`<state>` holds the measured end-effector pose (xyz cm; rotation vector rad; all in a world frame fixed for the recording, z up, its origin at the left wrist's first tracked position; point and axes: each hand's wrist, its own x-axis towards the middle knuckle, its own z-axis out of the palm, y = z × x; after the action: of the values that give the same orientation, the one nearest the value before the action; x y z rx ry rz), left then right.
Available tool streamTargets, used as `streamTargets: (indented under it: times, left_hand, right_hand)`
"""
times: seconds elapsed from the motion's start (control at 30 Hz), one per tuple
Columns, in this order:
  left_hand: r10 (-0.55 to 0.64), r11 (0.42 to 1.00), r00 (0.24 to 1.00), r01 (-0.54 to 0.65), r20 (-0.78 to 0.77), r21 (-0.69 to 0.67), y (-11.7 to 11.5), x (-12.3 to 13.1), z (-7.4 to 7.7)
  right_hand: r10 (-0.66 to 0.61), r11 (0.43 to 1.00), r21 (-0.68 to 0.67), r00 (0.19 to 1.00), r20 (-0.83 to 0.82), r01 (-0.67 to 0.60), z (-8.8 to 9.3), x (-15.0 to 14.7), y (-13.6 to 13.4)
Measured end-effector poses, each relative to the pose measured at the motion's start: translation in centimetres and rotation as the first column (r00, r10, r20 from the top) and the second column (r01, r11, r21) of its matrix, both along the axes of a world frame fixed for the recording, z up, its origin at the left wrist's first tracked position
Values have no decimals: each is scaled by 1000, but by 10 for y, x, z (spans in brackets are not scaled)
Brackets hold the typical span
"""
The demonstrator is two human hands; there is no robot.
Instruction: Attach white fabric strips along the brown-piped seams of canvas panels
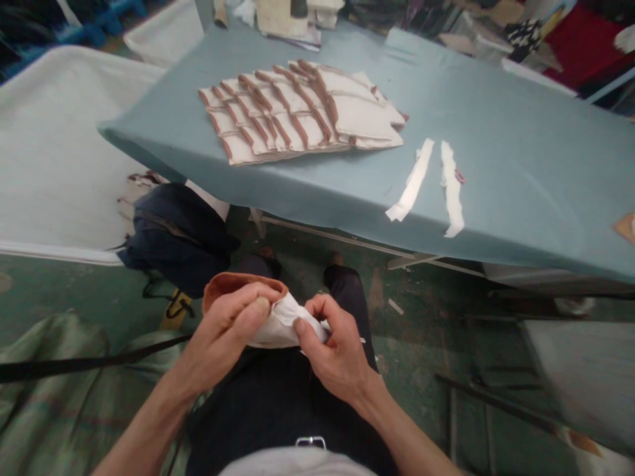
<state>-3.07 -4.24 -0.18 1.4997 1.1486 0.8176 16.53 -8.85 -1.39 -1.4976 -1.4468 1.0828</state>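
Note:
In front of my waist I hold a white fabric piece with a brown edge (272,336). My left hand (233,324) pinches it by the brown rim, which curves open above the fingers. My right hand (332,344) grips the white end between thumb and bent fingers. Part of the piece is hidden behind both hands, so its full shape cannot be made out. On the table, overlapping rows of similar white pieces with brown edges (292,112) lie in a stack.
Two white strips (417,178) lie near the front edge of the blue-covered table (510,165). A dark blue bag (178,228) stands on the floor at left, beside a large white-lined bin (64,152). Green sacking (79,410) lies at lower left. Metal framing (496,396) stands at right.

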Motion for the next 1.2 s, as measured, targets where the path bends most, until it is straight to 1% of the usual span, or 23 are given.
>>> streamTargets:
  times: [0.1,0.17,0.27,0.33,0.4,0.47,0.53,0.57,0.67,0.77,0.8,0.87,0.97,1.03,1.1,1.2]
  left_hand:
    - [-9,1000,1000,9,-25,-24,5,-2,1]
    - [-52,999,998,51,-37,-14,6,0,2]
    - [-104,989,991,112,-87,92,6,4,6]
    - [-114,969,976,150,-183,196,5,5,7]
    - [-93,923,949,196,-300,332,2,6,4]
    - [-12,851,921,213,-389,479,-2,5,-2]
    - [84,792,905,194,-418,579,-6,5,-10]
    - [115,778,901,180,-418,602,-9,4,-13]
    - [133,771,905,161,-404,616,-13,4,-14]
    - [95,760,919,182,-383,624,-13,5,-6]
    - [73,756,924,194,-376,625,-13,6,-2]
    - [40,758,931,209,-364,618,-12,9,5]
    - [59,790,932,176,-357,588,-15,17,11]
    - [103,806,928,133,-358,576,-22,23,12]
    - [123,802,933,107,-339,587,-33,31,10]
    - [70,788,971,87,-230,609,-49,42,5]
  right_hand:
    - [1,999,-47,1000,4,-1,0,5,-1]
    - [-7,999,-53,1000,15,8,0,5,-3]
    - [-11,998,-55,1000,25,12,-2,4,-4]
    - [-13,999,-51,999,30,15,-3,3,-5]
    - [-17,999,-26,999,41,18,-5,1,-7]
    - [-17,1000,18,998,55,16,-8,-2,-10]
    - [-9,998,61,998,61,6,-11,-6,-13]
    - [-4,997,73,998,58,0,-12,-7,-14]
    - [18,998,53,999,27,-19,-11,-7,-15]
    - [83,996,34,997,7,-83,-6,2,-13]
    - [112,992,52,994,9,-112,-4,5,-11]
    - [153,979,134,988,21,-154,-4,9,-10]
    - [141,954,263,989,38,-146,-11,8,-13]
    - [103,942,315,993,49,-113,-18,5,-20]
    - [92,934,343,995,47,-102,-23,4,-31]
    - [127,938,324,992,18,-126,-27,11,-52]
